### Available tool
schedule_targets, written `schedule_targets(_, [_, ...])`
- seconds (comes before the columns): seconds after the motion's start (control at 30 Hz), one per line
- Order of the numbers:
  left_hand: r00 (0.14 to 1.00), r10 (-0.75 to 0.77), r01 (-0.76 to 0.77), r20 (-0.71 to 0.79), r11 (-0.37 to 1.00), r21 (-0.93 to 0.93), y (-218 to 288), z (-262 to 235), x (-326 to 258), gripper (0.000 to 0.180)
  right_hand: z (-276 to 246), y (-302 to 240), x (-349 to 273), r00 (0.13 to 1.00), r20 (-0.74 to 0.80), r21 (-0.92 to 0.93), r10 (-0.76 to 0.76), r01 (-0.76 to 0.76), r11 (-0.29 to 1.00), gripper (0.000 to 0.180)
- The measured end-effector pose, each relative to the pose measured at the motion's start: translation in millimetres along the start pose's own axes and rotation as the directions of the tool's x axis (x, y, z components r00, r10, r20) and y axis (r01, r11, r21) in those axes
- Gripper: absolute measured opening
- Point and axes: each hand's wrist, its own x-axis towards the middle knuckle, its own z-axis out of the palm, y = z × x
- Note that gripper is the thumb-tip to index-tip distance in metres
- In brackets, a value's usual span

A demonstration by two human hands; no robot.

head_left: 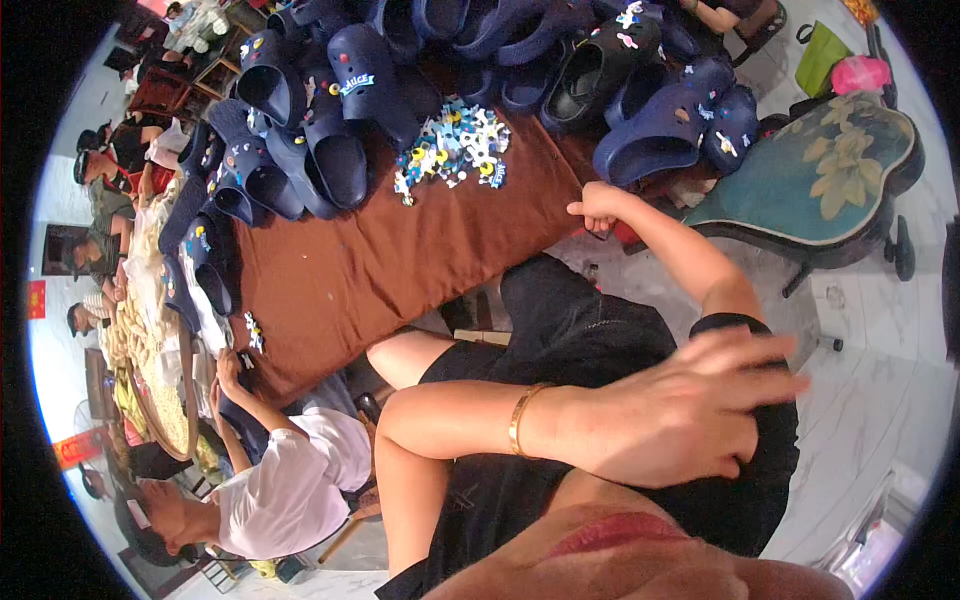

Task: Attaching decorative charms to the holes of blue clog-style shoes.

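Observation:
My left hand, with a gold bracelet on its wrist, is raised across my body by my right upper arm. Its fingers are apart and blurred by motion, and it holds nothing. At the right edge of the brown cloth-covered table, my right hand is closed; a small dark bit shows under it, too hidden to name. Beyond lies a pile of small blue, white and yellow shoe charms. Navy clogs crowd round the pile, several with charms fitted, along with a black clog.
A person in a white shirt sits at the table's left, hands near a few charms. A teal padded chair with a flower pattern stands at the right. Farther left, other people sit round a large round tray of pale pieces.

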Motion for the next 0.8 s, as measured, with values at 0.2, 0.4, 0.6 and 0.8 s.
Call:
schedule_targets(0.2, [0.993,-0.073,0.096,-0.091,0.957,0.272,-7.3,9.8,4.0,0.027,3.3,8.8,6.7,1.000,-0.009,-0.019,-0.013,0.012,1.000,0.052])
schedule_targets(0.4, [0.998,-0.040,0.047,-0.051,0.990,0.133,-3.3,5.6,2.1,0.016,0.3,8.1,0.6,1.000,-0.015,0.001,-0.009,0.009,1.000,0.055])
schedule_targets(0.6, [0.998,0.004,-0.002,-0.055,0.999,0.045,-8.1,16.3,-17.5,0.018,-1.1,-1.7,22.9,0.970,0.015,-0.173,-0.241,0.240,0.955,0.054])
schedule_targets(0.8, [0.959,0.268,-0.279,0.096,0.952,0.130,-27.6,12.7,-6.7,0.030,-0.6,16.5,6.3,0.993,-0.008,-0.024,-0.121,0.121,0.992,0.049])
